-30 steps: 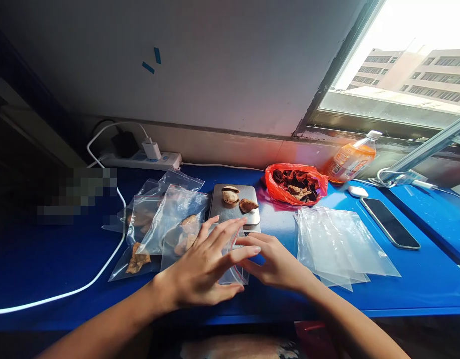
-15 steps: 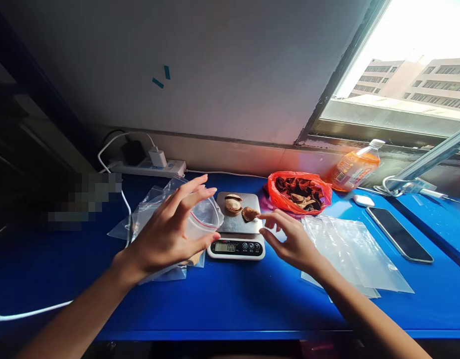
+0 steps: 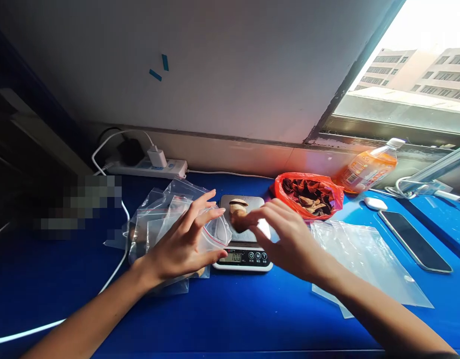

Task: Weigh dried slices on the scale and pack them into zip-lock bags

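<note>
My left hand (image 3: pixel 187 239) holds a clear zip bag (image 3: pixel 216 231) with its mouth spread wide, thumb and fingers apart around the opening. A curled brown piece of dried peel (image 3: pixel 240 222) is pinched in my right hand (image 3: pixel 276 234), over the plate of a digital kitchen scale (image 3: pixel 240 268). Paler pieces of dried peel (image 3: pixel 237 203) rest on the plate behind it. The display seems to read 100, though its decimal point is hard to make out. Motion blurs the held piece slightly.
A red plastic bag (image 3: pixel 338 199) full of dark dried peel stands behind my right hand. Flat clear bags (image 3: pixel 372 264), a phone (image 3: pixel 416 242), an earbud case (image 3: pixel 375 203) and an orange drink bottle (image 3: pixel 372 167) are right. Filled clear bags (image 3: pixel 140 229), a white cable and power strip (image 3: pixel 173 167) are left.
My right hand has taken hold of the dark dried peel and moved it left, towards the bag mouth. The left hand still holds the bag spread. The view has shifted slightly.
</note>
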`<state>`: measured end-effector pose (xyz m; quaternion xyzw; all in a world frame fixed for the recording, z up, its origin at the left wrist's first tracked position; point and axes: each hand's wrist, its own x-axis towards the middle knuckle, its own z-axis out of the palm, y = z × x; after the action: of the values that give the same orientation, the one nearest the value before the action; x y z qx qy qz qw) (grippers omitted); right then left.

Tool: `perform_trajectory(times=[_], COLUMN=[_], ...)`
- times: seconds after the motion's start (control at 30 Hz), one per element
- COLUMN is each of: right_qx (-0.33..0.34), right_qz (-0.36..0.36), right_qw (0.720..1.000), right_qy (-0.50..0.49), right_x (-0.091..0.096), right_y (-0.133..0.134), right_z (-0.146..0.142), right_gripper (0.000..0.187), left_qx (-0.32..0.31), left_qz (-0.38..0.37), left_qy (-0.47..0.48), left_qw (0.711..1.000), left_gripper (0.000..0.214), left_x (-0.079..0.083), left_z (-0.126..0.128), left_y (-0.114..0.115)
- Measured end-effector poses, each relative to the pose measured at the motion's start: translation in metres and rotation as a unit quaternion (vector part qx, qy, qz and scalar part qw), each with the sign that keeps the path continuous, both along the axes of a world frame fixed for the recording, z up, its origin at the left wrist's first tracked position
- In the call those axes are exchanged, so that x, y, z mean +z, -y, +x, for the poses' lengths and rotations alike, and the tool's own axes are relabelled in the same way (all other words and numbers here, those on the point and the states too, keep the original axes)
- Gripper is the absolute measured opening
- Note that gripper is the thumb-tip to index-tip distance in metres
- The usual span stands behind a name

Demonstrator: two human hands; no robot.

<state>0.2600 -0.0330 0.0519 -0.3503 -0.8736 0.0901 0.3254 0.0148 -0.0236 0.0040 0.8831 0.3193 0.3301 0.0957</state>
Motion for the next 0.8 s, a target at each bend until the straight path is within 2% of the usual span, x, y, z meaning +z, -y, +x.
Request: perform_trajectory(times=[0.07, 0.13, 0.27, 0.33, 0.4, 0.5, 0.67, 0.73, 0.8], right_qx=[0.045, 0.059, 0.031, 0.008, -0.019, -0.037, 0.090, 0.072, 0.042], right_qz=[0.024, 0.027, 0.001, -0.010, -0.011, 0.009, 0.038, 0.029, -0.025], right_qw=[0.998, 0.997, 0.999, 0.996, 0.994, 0.998, 0.995, 0.997, 0.999], right_qy=[0.024, 0.030, 0.041, 0.084, 0.104, 0.055, 0.004, -0.011, -0.017], right_x=[0.008, 0.006, -0.022, -0.038, -0.046, -0.037, -0.002, 0.001, -0.003], right_y=[-0.005, -0.018, -0.050, -0.059, -0.061, -0.053, -0.035, -0.029, -0.023], right_z=[-0.016, -0.024, -0.015, -0.008, -0.005, -0.009, -0.030, -0.036, -0.039], right_gripper=[0.012, 0.019, 0.038, 0.038, 0.032, 0.031, 0.033, 0.031, 0.028], left_qx=[0.001, 0.018, 0.053, 0.060, 0.066, 0.070, 0.090, 0.119, 0.145], left_qz=[0.006, 0.017, 0.013, 0.009, 0.008, 0.007, 0.025, 0.036, 0.045], left_qy=[0.007, 0.024, 0.046, 0.047, 0.045, 0.047, 0.068, 0.082, 0.093], left_qw=[1.000, 0.999, 0.997, 0.997, 0.997, 0.996, 0.993, 0.989, 0.984], left_gripper=[0.080, 0.079, 0.078, 0.080, 0.080, 0.081, 0.086, 0.089, 0.089], left_x=[-0.001, 0.000, 0.004, 0.005, 0.003, 0.000, -0.007, -0.010, -0.013], left_z=[0.001, 0.002, 0.000, 0.000, -0.001, 0.000, 0.001, 0.002, 0.004], left_y=[0.000, 0.002, 0.007, 0.008, 0.008, 0.008, 0.005, 0.004, 0.003])
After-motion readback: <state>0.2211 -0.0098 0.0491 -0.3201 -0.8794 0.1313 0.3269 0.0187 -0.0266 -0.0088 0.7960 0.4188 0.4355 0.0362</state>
